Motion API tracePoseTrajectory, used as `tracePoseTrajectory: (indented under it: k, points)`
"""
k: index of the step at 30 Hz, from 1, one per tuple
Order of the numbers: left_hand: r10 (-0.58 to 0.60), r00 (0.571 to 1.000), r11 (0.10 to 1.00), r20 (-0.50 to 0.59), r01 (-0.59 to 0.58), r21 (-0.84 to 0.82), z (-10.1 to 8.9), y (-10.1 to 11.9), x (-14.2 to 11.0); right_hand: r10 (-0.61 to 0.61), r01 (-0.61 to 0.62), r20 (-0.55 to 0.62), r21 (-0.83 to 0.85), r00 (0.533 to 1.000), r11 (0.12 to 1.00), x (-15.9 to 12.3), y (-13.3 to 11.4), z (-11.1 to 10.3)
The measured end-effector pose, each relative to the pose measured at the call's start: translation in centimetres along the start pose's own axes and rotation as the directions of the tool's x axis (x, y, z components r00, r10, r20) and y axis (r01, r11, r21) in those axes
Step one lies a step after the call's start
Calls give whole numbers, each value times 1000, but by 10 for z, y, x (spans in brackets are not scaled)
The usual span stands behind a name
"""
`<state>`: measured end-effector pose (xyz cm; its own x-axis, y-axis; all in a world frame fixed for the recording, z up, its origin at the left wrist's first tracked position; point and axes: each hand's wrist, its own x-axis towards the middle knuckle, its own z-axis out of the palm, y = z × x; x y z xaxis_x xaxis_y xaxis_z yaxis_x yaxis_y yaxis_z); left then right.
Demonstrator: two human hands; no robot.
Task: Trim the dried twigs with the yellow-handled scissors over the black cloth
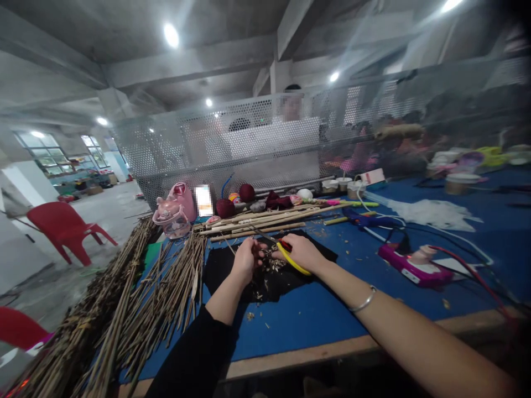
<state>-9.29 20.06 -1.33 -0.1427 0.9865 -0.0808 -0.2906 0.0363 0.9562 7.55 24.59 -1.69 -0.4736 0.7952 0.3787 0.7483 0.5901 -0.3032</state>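
Note:
My right hand (pixel 302 251) is closed around a pair of scissors (pixel 295 264) with yellow and red handles; the blades point up and to the left. Close beside it, my left hand (pixel 245 261) has its fingers curled together, and what they hold is too small to make out. Both hands are above a black cloth (pixel 265 290) lying on the blue tabletop. Small pale plant clippings (pixel 277 264) are scattered over the cloth between the hands. Behind them lie several long thin sticks (pixel 257 222).
Bundles of dry twigs (pixel 166 287) cover the table's left side. A pink jug (pixel 172 215), a lit phone (pixel 203 200) and dark red yarn balls (pixel 225 208) line the back. At right are a blue glue gun (pixel 365 220), a purple power strip (pixel 415 266) and cords. A perforated screen (pixel 249 141) stands behind.

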Motion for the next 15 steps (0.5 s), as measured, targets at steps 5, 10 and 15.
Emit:
tracePoseTrajectory:
  k: [5, 10, 15]
  points:
    - [-14, 1000, 990, 2, 14, -141, 8, -1, -4, -14, 13, -39, -24, 999, 1000, -3, -9, 0]
    - [47, 998, 990, -50, -54, -133, 9, -4, -3, -27, 26, -65, -19, 998, 999, -2, -9, 1]
    - [89, 996, 993, -31, -91, -75, 13, -7, -4, -19, 17, -48, -33, 999, 999, -2, -7, 5]
